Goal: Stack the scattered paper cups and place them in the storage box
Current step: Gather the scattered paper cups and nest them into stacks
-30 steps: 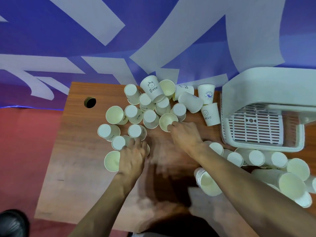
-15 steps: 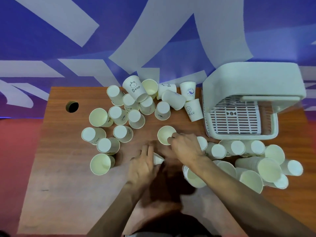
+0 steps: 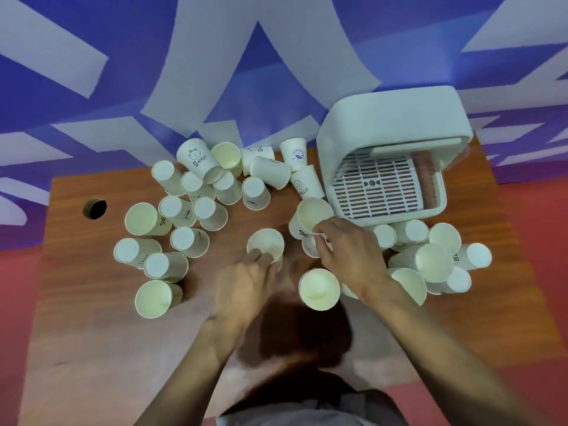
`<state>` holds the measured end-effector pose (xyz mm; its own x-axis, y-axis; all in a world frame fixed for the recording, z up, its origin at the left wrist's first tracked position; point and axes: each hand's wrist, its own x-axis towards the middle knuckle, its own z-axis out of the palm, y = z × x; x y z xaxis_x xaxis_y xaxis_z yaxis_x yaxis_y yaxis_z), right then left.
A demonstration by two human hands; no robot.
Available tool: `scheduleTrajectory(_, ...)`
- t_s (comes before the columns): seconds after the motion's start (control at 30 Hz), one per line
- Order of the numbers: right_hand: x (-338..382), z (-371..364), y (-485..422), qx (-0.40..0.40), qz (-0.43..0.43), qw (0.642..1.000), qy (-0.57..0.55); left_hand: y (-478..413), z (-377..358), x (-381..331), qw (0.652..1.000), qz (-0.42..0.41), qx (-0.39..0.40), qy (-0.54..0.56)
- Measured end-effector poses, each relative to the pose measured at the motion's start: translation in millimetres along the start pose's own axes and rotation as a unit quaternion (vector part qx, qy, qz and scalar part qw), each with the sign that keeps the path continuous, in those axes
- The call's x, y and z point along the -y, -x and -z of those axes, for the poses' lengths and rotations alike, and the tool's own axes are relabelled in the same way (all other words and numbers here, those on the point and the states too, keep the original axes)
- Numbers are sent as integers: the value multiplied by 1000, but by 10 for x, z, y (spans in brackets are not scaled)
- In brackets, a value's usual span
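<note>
Surface: A brown wooden table (image 3: 92, 348) stood against a blue-and-white patterned backdrop, with red floor at both sides. A round dark hole (image 3: 94, 209) sat near its far-left corner.
Storage box: The white storage box (image 3: 384, 130) stood on the table's far-right part, its lid raised and a slatted tray showing inside.
Left hand: The left hand (image 3: 242, 287) curled its fingers round the near side of an upright cup (image 3: 266, 245), mouth up, at mid-table.
Right hand: The right hand (image 3: 347, 250) pinched the near rim of a tilted cup (image 3: 313, 216) just in front of the box.
Near cup: A mouth-up cup (image 3: 319, 289) stood just beside the right wrist.
Left cluster: The left cluster (image 3: 190, 207) of cups, mostly bottom-up, spread between the hole and the hands. A "Bear" cup (image 3: 198, 161) leaned at its far edge.
Right heap: The right heap (image 3: 436, 259) of cups lay on their sides against the box's front, right of the right hand.
</note>
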<state>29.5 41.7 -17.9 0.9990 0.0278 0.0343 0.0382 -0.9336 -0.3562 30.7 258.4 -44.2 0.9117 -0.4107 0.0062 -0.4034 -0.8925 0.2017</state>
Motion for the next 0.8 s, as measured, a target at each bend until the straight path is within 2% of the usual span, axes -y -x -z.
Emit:
scheduleTrajectory(0.13, -227, 267, 204, -49, -54, 996, -59, 25, 332, -372, 997, 5, -61, 52)
scheduleTrajectory(0.3, -644, 643, 523, -107, -112, 975, -160, 157, 453, -715, 993, -37, -80, 73)
scheduleTrajectory(0.43, -927, 797, 775, -82, -99, 975, -181, 327, 339, -833, 992, -61, -66, 85)
scheduleTrajectory(0.63, -926, 790, 1038, -67, -21, 974, -217, 454, 255, -980, 990, -82, -76, 91)
scheduleTrajectory(0.8, -992, 779, 1137, -103, -59, 969, -219, 532, 236, -984, 991, -68, -65, 92)
